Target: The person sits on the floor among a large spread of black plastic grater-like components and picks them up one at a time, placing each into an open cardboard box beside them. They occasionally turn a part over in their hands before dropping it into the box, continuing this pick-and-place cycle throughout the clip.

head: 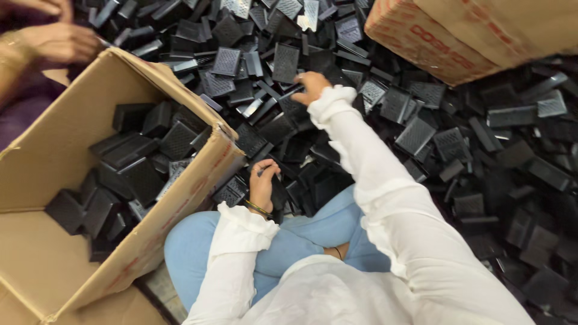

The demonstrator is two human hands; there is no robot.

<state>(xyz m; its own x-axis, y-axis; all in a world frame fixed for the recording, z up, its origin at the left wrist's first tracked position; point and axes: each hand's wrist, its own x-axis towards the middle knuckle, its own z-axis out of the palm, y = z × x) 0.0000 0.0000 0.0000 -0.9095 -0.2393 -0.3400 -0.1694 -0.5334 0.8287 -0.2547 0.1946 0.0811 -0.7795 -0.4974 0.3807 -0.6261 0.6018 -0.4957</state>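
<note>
1. Black ribbed plastic parts [415, 135] cover the floor ahead; no bare gap shows.
2. The open cardboard box [57, 150] walls off the left.
3. A second carton [457, 36] blocks far right.

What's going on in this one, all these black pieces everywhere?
A person sits cross-legged amid a big pile of black plastic parts with grid-textured faces. Their right hand reaches out into the pile and grips one part, while the left hand holds another close to the knee. An open cardboard box to the left is partly filled with the same parts. A second box sits at the top right, and another person's hand shows at the top left.
</note>
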